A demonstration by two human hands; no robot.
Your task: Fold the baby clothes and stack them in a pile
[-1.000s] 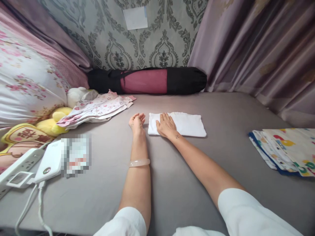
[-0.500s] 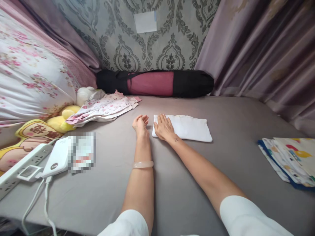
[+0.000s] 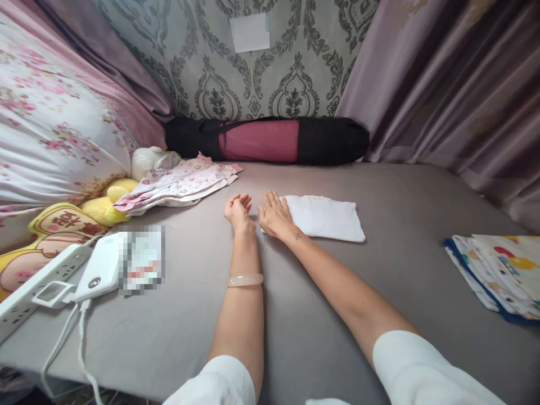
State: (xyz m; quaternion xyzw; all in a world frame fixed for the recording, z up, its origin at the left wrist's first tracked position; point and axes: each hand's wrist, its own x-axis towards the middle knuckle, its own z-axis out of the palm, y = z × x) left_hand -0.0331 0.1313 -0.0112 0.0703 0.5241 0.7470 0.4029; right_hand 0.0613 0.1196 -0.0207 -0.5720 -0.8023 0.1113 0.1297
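So, far out to the left and nearer the body than the left hand, there's a power strip (image 3: 71,261) with a power bank (image 3: 98,273) right beside it, probably parked there so the short white cables (image 3: 83,337) reach. Beyond that hand, up and to its left, some pink-print clothes (image 3: 181,183) lie flat, I'd guess out of the way. The left hand (image 3: 238,212) itself is just loosely curled, nothing visible in it, sitting apart from the white cloth (image 3: 324,218). The right hand (image 3: 275,216) is flat, fingers nearly straight, not gripping anything; it looks laid over the cloth's left end, probably to keep it smooth. The rest of the cloth, folded, stretches off to its right. Well right of that hand, a folded stack (image 3: 517,275) seems set aside to leave elbow room.
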